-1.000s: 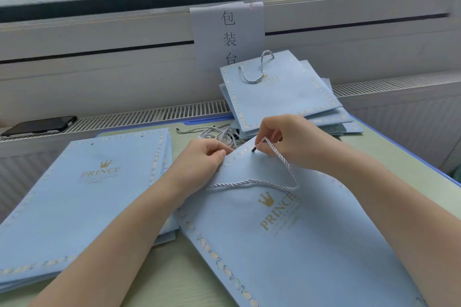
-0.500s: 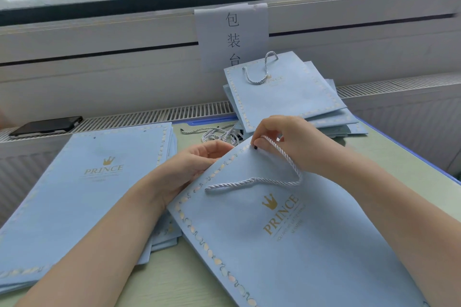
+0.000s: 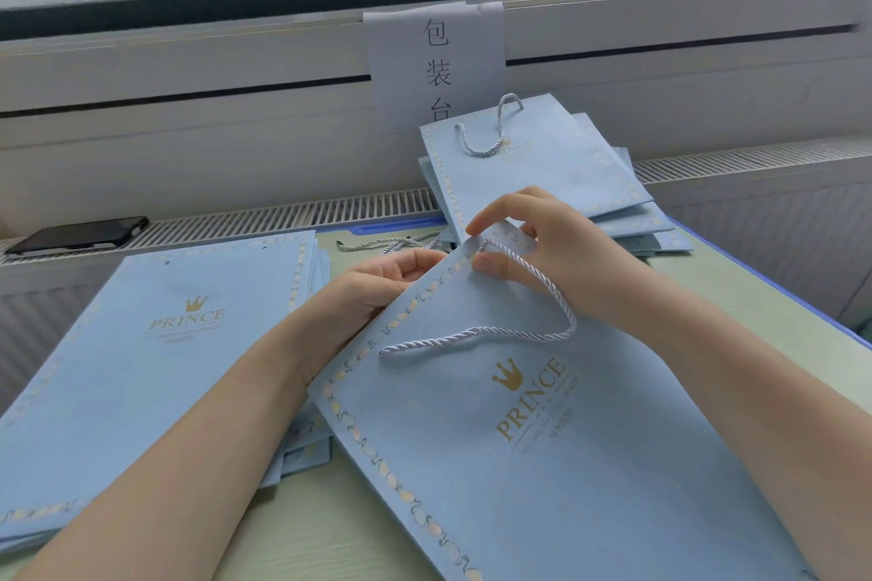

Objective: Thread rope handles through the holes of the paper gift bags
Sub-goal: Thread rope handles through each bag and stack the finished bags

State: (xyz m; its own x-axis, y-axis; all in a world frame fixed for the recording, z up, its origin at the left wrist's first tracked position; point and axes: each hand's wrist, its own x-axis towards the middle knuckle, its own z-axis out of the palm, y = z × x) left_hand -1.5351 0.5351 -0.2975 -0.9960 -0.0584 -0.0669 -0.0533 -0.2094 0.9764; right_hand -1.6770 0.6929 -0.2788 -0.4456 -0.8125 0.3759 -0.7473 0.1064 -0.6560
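Observation:
A light blue paper gift bag [image 3: 542, 462] with a gold PRINCE logo lies flat in front of me, its top edge lifted. A white twisted rope handle [image 3: 533, 293] loops across its upper face, one end entering a hole near the left border, the other end at the top edge. My right hand [image 3: 542, 250] pinches the bag's top edge and the rope end between thumb and fingers. My left hand [image 3: 377, 283] sits at the bag's top left corner with its fingers curled behind the paper.
A stack of flat bags [image 3: 155, 344] lies at the left. Bags with rope handles [image 3: 542, 165] are piled at the back under a paper sign [image 3: 436, 61]. Loose ropes [image 3: 396, 243] lie between the piles. A black phone [image 3: 75, 235] rests on the radiator grille.
My right hand has pushed the rope end in at the bag's top edge and opened its fingers over it. My left hand has slid behind the lifted corner.

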